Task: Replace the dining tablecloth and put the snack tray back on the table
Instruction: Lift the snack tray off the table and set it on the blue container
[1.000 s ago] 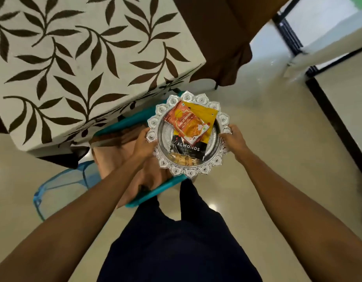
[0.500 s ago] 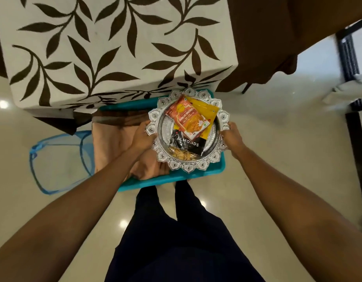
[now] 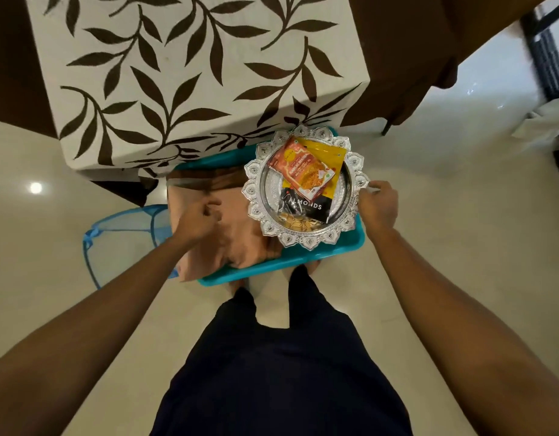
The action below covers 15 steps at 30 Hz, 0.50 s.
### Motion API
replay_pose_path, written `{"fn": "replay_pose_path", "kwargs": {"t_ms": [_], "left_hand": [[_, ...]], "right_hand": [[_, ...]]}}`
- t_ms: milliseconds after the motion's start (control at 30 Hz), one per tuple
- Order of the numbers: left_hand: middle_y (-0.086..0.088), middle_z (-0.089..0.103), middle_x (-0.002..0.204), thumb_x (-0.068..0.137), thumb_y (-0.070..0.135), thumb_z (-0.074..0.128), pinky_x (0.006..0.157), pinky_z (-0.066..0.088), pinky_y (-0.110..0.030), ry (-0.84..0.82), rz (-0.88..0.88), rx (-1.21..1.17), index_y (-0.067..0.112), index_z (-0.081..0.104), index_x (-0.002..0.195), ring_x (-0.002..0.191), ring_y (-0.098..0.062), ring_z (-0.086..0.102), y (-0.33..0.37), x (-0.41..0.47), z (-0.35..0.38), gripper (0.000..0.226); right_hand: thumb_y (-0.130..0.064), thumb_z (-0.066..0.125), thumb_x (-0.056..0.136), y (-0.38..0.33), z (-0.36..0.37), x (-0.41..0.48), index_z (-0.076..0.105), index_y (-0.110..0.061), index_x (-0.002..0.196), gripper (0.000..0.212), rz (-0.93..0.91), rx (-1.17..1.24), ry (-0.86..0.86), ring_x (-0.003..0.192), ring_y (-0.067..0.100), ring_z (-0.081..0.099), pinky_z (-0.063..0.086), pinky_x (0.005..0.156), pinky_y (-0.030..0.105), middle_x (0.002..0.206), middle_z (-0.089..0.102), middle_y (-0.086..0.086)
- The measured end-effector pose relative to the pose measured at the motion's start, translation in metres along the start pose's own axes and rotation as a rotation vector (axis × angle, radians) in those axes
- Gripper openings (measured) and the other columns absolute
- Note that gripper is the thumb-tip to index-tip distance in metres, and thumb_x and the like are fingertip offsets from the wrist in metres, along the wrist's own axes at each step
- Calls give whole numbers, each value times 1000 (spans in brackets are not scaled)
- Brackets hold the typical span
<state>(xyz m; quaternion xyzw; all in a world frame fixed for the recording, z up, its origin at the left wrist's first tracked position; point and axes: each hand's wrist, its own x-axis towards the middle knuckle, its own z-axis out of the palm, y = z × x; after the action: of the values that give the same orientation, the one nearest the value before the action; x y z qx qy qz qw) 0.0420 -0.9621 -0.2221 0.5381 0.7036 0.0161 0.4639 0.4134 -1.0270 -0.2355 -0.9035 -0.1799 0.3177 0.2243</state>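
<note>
A silver snack tray (image 3: pixel 252 196) with a scalloped rim lies on the right end of a teal bin (image 3: pixel 303 259) on the floor. It carries an orange snack packet (image 3: pixel 306 171) and a black almonds packet (image 3: pixel 307 207). My right hand (image 3: pixel 378 206) grips the tray's right rim. My left hand (image 3: pixel 196 222) is off the tray, fingers loosely apart above a folded peach cloth (image 3: pixel 240 245) in the bin. The table just beyond wears a white tablecloth with brown leaves (image 3: pixel 190 73).
A blue mesh basket (image 3: pixel 121 236) stands on the floor left of the bin. A brown draped seat (image 3: pixel 413 58) stands right of the table. A dark door frame (image 3: pixel 545 55) runs along the far right. My legs stand just behind the bin.
The tray has come down from both hands onto the teal bin. My left hand has let go of its rim and moved left over the peach cloth.
</note>
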Motion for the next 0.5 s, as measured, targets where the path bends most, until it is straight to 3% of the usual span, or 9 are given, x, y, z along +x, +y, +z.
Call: {"fn": "replay_pose_path", "kwargs": {"t_ms": [133,233,300,333,367,500], "left_hand": [[-9,71,98,90,13,60,81,55,-39,30,24,50,19,65,116,89,-26,68,-35,-18,-42,27],[-9,72,90,91,10,58,71,55,-34,5,88,26,21,64,108,81,-26,72,-67,-26,-68,22],[-9,72,87,91,8,57,73,56,-37,19,162,32,22,64,105,78,-24,71,-88,-26,-84,21],[-9,72,86,90,8,57,76,57,-40,18,174,20,23,65,103,78,-24,71,-89,-25,-80,21],[-8,72,86,90,9,57,78,57,-42,15,205,36,23,66,102,77,-25,71,-136,-28,-118,21],[-2,70,88,91,13,60,80,57,-42,-18,310,36,22,70,105,81,-23,69,-189,-25,-149,20]], "right_hand": [[-29,56,88,-11,13,-37,72,-21,98,21,12,111,67,93,24,66,48,75,30,101,73,2],[-25,59,84,-24,45,-81,73,-19,90,16,26,231,4,85,22,67,52,76,33,93,74,6],[-24,59,83,-35,71,-109,72,-11,86,19,-11,240,-65,75,19,63,50,69,35,86,72,13],[-24,59,83,-39,76,-117,72,-8,87,21,-48,203,-122,73,19,62,50,68,36,86,72,14],[-25,59,84,-45,127,-167,73,-9,88,22,-125,151,-147,75,19,63,50,70,35,86,72,13],[-37,56,87,-60,195,-239,71,-15,104,31,-240,-110,-217,95,23,63,53,88,41,101,71,1]]}}
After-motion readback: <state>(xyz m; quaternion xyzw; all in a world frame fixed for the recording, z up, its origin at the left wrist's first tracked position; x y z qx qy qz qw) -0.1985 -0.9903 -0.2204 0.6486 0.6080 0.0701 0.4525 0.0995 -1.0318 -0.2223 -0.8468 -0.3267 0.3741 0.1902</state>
